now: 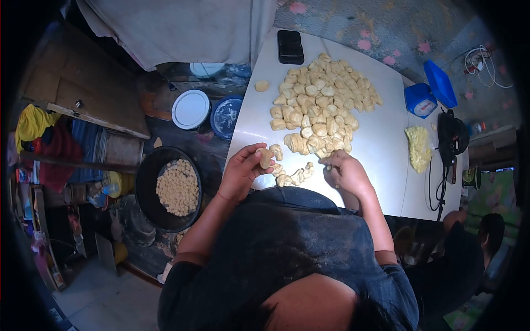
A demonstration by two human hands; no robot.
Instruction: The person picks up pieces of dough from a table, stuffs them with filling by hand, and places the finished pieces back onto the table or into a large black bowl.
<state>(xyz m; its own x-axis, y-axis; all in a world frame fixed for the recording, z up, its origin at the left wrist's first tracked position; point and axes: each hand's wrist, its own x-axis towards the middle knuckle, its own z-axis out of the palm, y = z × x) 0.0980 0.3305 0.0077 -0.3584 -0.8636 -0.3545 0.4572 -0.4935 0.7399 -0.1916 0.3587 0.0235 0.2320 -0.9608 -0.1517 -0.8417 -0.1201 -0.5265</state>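
Observation:
Between the thumb and fingers of my left hand [240, 172] is a flattened piece of dough [265, 158], raised over the table's near edge. My right hand [349, 173] is at the near edge of a large heap of dough pieces [317, 99], its fingers curled in a pinch. What those fingertips hold, if anything, is too small to make out. Loose lumps of dough [298, 175] lie on the tabletop between my hands, close to my body. One separate dough piece [261, 86] rests left of the heap.
A black basin [142, 187] with many small dough balls stands at lower left. Lidded tubs [190, 109] are beside the white table [256, 118]. On its right are a blue scale [420, 100], a bag of yellow bits [418, 148] and a black bag [452, 132]. A person [455, 259] is at lower right.

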